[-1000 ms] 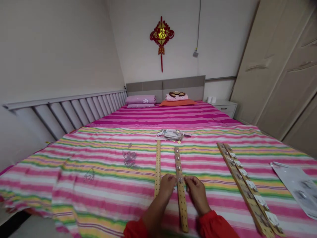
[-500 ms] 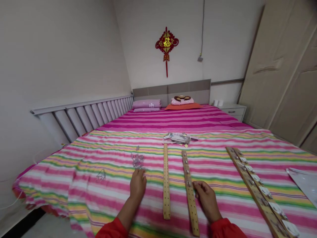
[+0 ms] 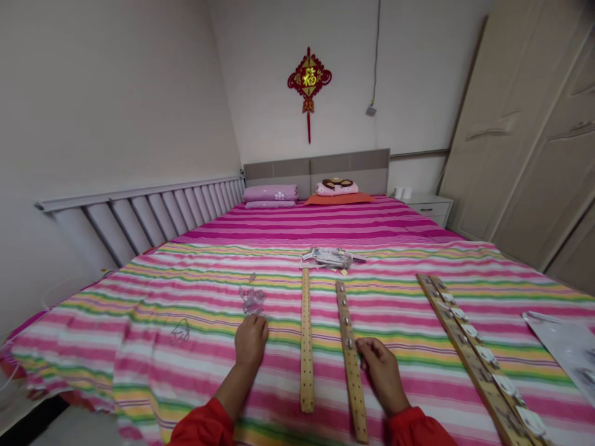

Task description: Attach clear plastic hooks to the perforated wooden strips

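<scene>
My left hand (image 3: 251,339) rests curled on the striped bedspread, its fingertips at a small heap of clear plastic pieces (image 3: 251,299); what they pinch, if anything, is hidden. My right hand (image 3: 380,368) lies beside a perforated wooden strip (image 3: 352,365), fingers bent against a metal fitting on its edge. A second perforated wooden strip (image 3: 305,337) lies between my hands, touched by neither.
Two more wooden strips with metal clips (image 3: 474,353) lie to the right, with a grey plastic bag (image 3: 564,347) beyond them. A pile of small bags and hardware (image 3: 331,257) sits farther up the bed. Pillows (image 3: 269,192), a nightstand (image 3: 427,204) and a wardrobe (image 3: 534,142) stand behind.
My left hand left the middle strip and moved left to the clear plastic pieces. My right hand stayed at the strip's side.
</scene>
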`<state>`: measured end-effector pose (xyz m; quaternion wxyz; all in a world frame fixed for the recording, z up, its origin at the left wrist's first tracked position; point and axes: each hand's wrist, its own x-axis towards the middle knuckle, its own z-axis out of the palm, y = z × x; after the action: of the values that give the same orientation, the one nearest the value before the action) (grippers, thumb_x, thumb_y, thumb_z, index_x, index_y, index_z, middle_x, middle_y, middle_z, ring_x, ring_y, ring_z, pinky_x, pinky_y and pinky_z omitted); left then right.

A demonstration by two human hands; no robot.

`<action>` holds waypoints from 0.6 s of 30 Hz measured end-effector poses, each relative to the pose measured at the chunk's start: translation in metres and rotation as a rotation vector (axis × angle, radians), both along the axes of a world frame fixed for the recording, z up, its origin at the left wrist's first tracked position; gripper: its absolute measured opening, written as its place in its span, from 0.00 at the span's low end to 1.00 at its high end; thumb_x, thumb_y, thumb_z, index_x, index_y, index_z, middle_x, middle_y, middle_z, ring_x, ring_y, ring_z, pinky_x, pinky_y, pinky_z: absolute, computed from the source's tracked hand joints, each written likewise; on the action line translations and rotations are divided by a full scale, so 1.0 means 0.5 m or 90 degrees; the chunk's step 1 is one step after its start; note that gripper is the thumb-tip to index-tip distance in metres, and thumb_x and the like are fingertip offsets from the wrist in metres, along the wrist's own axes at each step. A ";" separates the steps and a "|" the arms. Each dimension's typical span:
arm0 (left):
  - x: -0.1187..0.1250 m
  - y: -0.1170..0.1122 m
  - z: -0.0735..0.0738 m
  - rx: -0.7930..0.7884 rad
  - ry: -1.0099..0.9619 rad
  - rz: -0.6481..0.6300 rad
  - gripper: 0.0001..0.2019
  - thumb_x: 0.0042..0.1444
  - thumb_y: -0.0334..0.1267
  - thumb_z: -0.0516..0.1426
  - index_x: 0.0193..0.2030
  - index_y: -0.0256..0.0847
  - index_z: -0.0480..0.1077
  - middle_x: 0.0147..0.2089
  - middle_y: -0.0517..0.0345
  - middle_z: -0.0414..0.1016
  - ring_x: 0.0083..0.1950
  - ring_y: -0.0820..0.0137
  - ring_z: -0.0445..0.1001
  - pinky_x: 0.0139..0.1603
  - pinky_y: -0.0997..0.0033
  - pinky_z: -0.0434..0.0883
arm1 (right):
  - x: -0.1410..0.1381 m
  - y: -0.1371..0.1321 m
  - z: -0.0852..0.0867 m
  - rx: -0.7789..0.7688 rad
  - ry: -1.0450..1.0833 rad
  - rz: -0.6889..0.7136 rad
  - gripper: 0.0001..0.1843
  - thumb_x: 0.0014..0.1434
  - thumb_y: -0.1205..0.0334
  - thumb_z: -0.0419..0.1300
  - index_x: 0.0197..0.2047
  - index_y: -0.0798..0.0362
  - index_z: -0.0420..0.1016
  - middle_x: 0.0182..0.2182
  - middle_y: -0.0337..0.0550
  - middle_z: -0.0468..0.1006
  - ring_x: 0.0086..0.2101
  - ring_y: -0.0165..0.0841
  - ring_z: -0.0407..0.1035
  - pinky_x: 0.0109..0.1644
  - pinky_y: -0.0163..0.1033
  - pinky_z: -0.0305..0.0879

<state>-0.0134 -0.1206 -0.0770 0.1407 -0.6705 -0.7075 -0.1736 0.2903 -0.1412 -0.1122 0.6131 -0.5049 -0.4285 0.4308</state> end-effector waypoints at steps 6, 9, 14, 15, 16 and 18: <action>0.003 -0.002 0.008 -0.014 0.008 0.027 0.09 0.56 0.31 0.52 0.35 0.40 0.74 0.37 0.52 0.72 0.40 0.64 0.69 0.38 0.67 0.60 | 0.001 0.002 -0.005 -0.007 0.004 0.006 0.18 0.45 0.45 0.64 0.25 0.53 0.74 0.13 0.32 0.65 0.16 0.28 0.57 0.20 0.34 0.53; 0.003 0.005 0.012 -0.048 0.043 0.011 0.10 0.55 0.30 0.51 0.36 0.40 0.74 0.38 0.51 0.72 0.43 0.62 0.70 0.39 0.66 0.61 | 0.002 0.004 -0.010 -0.003 0.009 0.008 0.17 0.45 0.46 0.64 0.25 0.53 0.74 0.13 0.32 0.65 0.16 0.28 0.57 0.20 0.34 0.53; 0.000 0.018 0.015 -0.050 0.040 -0.013 0.11 0.57 0.32 0.50 0.33 0.40 0.74 0.37 0.50 0.73 0.43 0.61 0.70 0.40 0.65 0.62 | 0.001 0.004 -0.011 -0.003 0.013 0.005 0.18 0.45 0.46 0.64 0.25 0.53 0.74 0.15 0.33 0.67 0.16 0.28 0.57 0.20 0.34 0.53; 0.000 0.020 0.015 -0.033 0.021 -0.016 0.12 0.57 0.32 0.50 0.32 0.40 0.74 0.37 0.50 0.73 0.42 0.62 0.70 0.40 0.65 0.62 | 0.001 0.004 -0.010 -0.006 0.016 0.005 0.18 0.45 0.45 0.64 0.25 0.53 0.74 0.15 0.33 0.68 0.15 0.28 0.57 0.20 0.34 0.52; 0.000 0.020 0.015 -0.010 -0.006 -0.020 0.12 0.58 0.32 0.49 0.32 0.40 0.74 0.36 0.50 0.73 0.42 0.62 0.70 0.40 0.65 0.62 | 0.000 0.005 -0.010 -0.008 0.019 0.007 0.18 0.44 0.45 0.64 0.25 0.53 0.74 0.16 0.34 0.68 0.15 0.27 0.57 0.19 0.34 0.52; 0.004 0.020 0.018 0.045 -0.092 -0.034 0.12 0.57 0.34 0.49 0.33 0.41 0.74 0.36 0.51 0.73 0.41 0.63 0.70 0.41 0.66 0.63 | 0.001 0.006 -0.010 -0.010 0.024 0.010 0.18 0.44 0.46 0.64 0.25 0.53 0.74 0.16 0.34 0.68 0.15 0.27 0.57 0.19 0.34 0.52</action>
<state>-0.0116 -0.1107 -0.0677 0.1076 -0.6696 -0.6910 -0.2502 0.2907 -0.1381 -0.1174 0.6135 -0.4981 -0.4177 0.4484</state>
